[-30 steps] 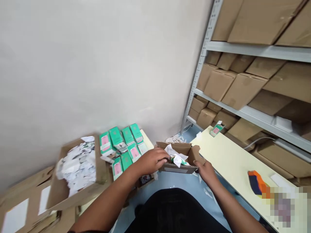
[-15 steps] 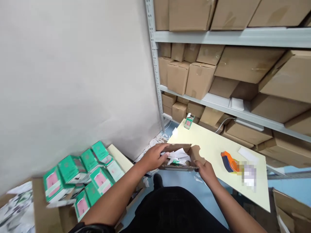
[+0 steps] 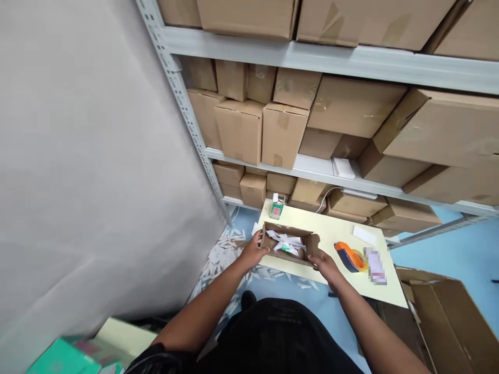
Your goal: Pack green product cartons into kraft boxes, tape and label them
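Between my hands is an open brown cardboard box point(image 3: 268, 240), held by its two ends at the near edge of the pale yellow table point(image 3: 312, 221). White crumpled paper point(image 3: 290, 243) with a bit of green lies inside it. My left hand point(image 3: 252, 253) grips the left end of the box, thumb toward the inside. Around the right end, by a notched flap, my right hand point(image 3: 324, 262) is closed. Just beyond the box, a small green box point(image 3: 277, 206) with a pink panel stands at the table's far left corner.
On the table's right lie an orange and blue tape dispenser point(image 3: 350, 256), a white slip point(image 3: 364, 235) and a blurred packet point(image 3: 375, 266). Metal shelves point(image 3: 307, 54) full of cartons stand behind. Paper strips point(image 3: 222, 259) litter the floor. A large open carton point(image 3: 448, 306) sits lower right, green boxes point(image 3: 64, 357) lower left.
My view has turned right, away from the stacked green boxes. Both hands have carried the cardboard box over to the table's edge. My left hand has shifted to the box's left end.
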Demonstrator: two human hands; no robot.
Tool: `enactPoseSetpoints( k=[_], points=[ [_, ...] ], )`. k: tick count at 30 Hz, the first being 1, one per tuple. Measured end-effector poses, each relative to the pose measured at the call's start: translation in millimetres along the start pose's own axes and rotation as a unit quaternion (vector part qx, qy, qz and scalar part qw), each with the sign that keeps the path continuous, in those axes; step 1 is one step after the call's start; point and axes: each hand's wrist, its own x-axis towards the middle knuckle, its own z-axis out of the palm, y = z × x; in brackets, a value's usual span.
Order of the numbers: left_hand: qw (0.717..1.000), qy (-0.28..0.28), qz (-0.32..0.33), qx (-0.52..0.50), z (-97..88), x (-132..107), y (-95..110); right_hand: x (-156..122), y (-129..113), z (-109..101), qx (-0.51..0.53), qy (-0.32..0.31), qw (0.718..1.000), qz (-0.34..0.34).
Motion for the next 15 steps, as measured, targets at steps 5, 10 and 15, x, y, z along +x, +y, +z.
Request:
enactPoseSetpoints(
  k=[5, 10, 15],
  points=[
    [0.996, -0.084, 0.028, 0.027, 22.1, 42.9, -19.2, 30.5, 2.5, -12.4, 0.047, 0.069, 0.995, 0.064],
    [0.988, -0.131, -0.011, 0.077, 27.3, 74.1, -23.0, 57.5, 21.0, -21.6, 0.027, 0.088, 0.988, 0.123],
    [0.961, 0.000, -0.023, 0.277, 14.9, 113.3, 26.8, 63.0, 32.0, -32.8, -0.013, 0.030, 0.993, 0.111]
  ],
)
